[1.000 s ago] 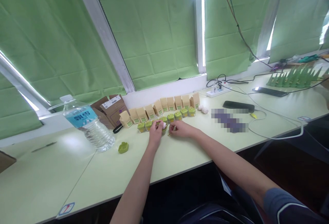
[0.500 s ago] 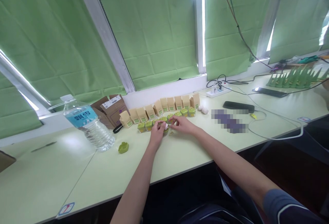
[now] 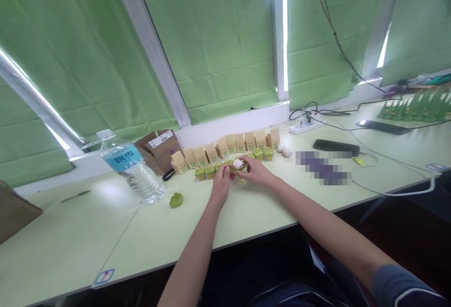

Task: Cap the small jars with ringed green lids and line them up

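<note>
My right hand [image 3: 254, 170] pinches a small whitish roll [image 3: 238, 164] between thumb and fingers, above the table. Close beside it, my left hand [image 3: 221, 179] is closed, and what its fingers hold, if anything, is hidden. Behind both hands runs a row of small clear boxes with green lids [image 3: 210, 171], partly covered by the hands. A small ring-shaped yellowish piece [image 3: 240, 182] lies on the table just below the right hand. Off to the left is a loose green lid [image 3: 176, 200]. Two more whitish rolls [image 3: 287, 152] rest right of the boxes.
Small kraft paper bags [image 3: 211, 153] line the back of the table. Leftward stand a water bottle [image 3: 136, 168] and an open cardboard carton [image 3: 160, 152]. To the right are a black phone-like device [image 3: 336, 148], a power strip [image 3: 306, 127], white cable and green spiky pieces [image 3: 416, 107].
The whitish roll has come up from between my hands and now shows plainly in my right fingers. The whole view has shifted slightly, so table objects appear further right.
</note>
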Motion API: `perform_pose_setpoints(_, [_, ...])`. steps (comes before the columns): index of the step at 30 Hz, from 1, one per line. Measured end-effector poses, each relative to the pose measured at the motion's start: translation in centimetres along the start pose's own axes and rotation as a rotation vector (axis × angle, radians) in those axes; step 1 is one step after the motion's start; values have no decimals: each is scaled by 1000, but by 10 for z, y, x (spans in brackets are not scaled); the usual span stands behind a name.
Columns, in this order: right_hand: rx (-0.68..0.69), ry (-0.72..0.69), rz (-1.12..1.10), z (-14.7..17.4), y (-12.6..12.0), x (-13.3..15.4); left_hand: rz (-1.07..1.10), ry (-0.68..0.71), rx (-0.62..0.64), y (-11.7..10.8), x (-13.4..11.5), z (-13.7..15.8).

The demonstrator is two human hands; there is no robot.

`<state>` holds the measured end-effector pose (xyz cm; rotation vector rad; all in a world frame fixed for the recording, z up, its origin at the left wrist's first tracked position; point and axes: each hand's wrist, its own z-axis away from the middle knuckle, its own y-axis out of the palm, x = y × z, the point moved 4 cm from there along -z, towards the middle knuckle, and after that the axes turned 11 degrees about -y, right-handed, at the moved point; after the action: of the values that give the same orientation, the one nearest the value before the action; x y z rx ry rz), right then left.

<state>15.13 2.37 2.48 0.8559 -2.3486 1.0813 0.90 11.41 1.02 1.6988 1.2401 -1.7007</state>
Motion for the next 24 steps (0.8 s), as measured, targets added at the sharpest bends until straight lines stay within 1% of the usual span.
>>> perform_pose_setpoints(2, [-46,25,15,0,-2,-3,-15,47,-32,-1,-2,-1])
perform_pose_setpoints(4, [-57,30,17,1,-2,-4,24,37,-82,-6,-4,-5])
perform_pose_setpoints(6, [-48,20,15,1,-1,-3,69,8,-152,-17,-8,-14])
perform_pose_setpoints(8, [-35,4,17,1,1,-2,62,13,-202,-28,-18,-26])
perform_pose_setpoints(10, [-21,-4,15,0,2,-1,-31,47,-212,-38,-32,-41])
perform_pose_setpoints(12, [-9,-6,18,0,3,-1,-215,101,-225,-45,-47,-58])
perform_pose_setpoints(14, [-3,-4,21,0,4,-2,-377,146,-185,-44,-57,-74])
perform_pose_setpoints(15, [-2,-4,21,0,4,-2,-444,144,-152,-41,-58,-82])
perform_pose_setpoints(18, [1,0,18,0,3,-3,-669,112,-54,-27,-48,-98])
perform_pose_setpoints(21, [7,4,16,0,4,-3,-725,80,-28,-16,-27,-102])
perform_pose_setpoints(24, [24,5,3,1,4,-2,-764,67,-27,-10,-11,-100])
